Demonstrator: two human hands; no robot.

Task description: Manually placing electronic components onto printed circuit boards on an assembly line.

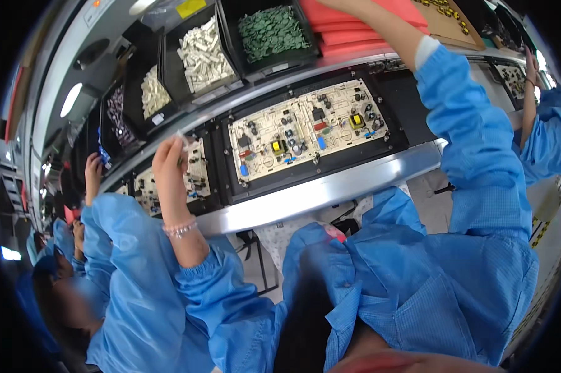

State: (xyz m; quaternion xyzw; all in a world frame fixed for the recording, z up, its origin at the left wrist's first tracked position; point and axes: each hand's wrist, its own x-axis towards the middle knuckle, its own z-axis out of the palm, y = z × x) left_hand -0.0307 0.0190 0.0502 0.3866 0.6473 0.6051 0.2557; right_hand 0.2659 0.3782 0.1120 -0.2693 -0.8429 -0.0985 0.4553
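My left hand [170, 158] is raised over the left end of the line, fingers pinched together. A small pale bit shows at the fingertips, too small and blurred to name. My right hand [346, 4] reaches far forward over the red foam sheets [367, 28]; the top edge of the picture cuts off its fingers. Between my arms, a black carrier tray [305, 163] holds two cream circuit boards [265, 133] side by side. Both boards bear yellow transformers [278, 147], blue parts and dark cylindrical parts. Another populated board [198, 168] lies partly behind my left hand.
Black bins stand along the back, with green discs [273, 34], white parts [206, 53], cream parts [155, 93] and dark parts [120, 115]. A metal rail [330, 186] edges the line. At left a co-worker's hand [94, 171] is close; another person's arm [529, 105] shows at right.
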